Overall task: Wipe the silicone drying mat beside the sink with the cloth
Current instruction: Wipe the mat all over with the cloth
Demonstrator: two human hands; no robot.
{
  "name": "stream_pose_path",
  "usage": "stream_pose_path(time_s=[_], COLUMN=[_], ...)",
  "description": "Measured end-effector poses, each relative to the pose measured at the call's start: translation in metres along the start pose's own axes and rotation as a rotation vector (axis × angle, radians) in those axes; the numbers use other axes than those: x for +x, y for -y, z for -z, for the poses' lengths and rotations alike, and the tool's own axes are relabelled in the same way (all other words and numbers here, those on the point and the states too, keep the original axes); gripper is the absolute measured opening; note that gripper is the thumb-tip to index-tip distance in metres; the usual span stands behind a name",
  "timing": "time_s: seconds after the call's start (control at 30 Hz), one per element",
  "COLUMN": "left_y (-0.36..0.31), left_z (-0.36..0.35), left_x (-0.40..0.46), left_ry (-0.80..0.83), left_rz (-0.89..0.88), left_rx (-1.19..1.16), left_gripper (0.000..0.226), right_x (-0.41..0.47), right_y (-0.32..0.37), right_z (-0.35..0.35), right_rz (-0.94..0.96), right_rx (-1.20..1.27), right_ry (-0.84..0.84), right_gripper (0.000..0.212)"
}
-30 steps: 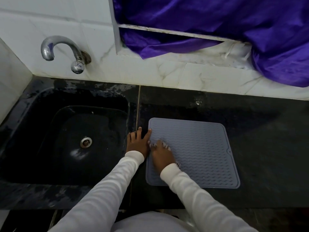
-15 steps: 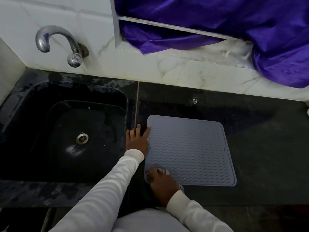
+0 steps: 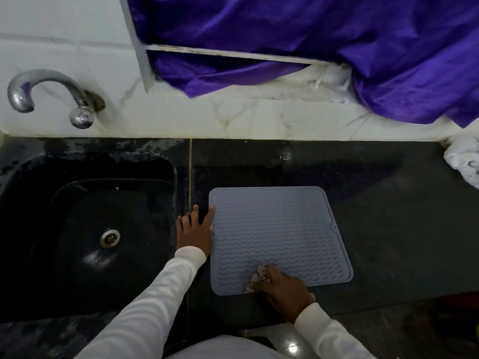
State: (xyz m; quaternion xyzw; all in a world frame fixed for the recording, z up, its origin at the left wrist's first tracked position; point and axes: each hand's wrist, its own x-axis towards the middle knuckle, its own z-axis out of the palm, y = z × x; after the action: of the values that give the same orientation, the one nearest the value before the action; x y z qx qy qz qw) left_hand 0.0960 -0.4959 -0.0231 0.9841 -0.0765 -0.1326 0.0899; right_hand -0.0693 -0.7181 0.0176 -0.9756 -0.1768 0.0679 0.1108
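A grey-blue silicone drying mat (image 3: 277, 234) with wavy ridges lies flat on the black counter, just right of the sink. My left hand (image 3: 194, 231) rests flat on the counter at the mat's left edge, fingers spread, the thumb touching the rim. My right hand (image 3: 282, 286) presses a small pale cloth (image 3: 255, 278) onto the mat's near edge, a little right of the near-left corner. Most of the cloth is hidden under the fingers.
The black sink (image 3: 103, 229) with a metal drain (image 3: 110, 238) lies to the left, a chrome tap (image 3: 51, 97) on the white tiled wall above it. Purple fabric (image 3: 311, 47) hangs over the window ledge. A white crumpled cloth (image 3: 464, 159) sits at the counter's far right.
My right hand with the cloth swept from the mat's left middle down to the near-left corner, then slid right along the near edge. My left hand stayed at the mat's left edge.
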Motion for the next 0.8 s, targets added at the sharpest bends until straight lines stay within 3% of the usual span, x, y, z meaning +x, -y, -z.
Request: stream_pose_path(time_s=[0.17, 0.57, 0.67, 0.8], left_y=[-0.001, -0.004, -0.004, -0.005], left_z=[0.0, 0.0, -0.001, 0.001], left_x=[-0.001, -0.004, -0.003, -0.002], left_ry=[-0.004, -0.011, -0.005, 0.016], left_rz=[0.011, 0.033, 0.041, 0.052], left_rx=[-0.014, -0.023, -0.02, -0.021], left_gripper=[0.056, 0.056, 0.056, 0.055], right_x=[-0.011, -0.047, -0.061, -0.083], right_y=[-0.02, -0.084, -0.113, -0.144], right_z=[0.01, 0.023, 0.019, 0.015], right_rz=[-0.103, -0.305, -0.4, -0.552], right_rx=[0.039, 0.09, 0.15, 0.193], right_ry=[-0.099, -0.081, -0.082, -0.123], right_gripper=[0.028, 0.028, 0.051, 0.056])
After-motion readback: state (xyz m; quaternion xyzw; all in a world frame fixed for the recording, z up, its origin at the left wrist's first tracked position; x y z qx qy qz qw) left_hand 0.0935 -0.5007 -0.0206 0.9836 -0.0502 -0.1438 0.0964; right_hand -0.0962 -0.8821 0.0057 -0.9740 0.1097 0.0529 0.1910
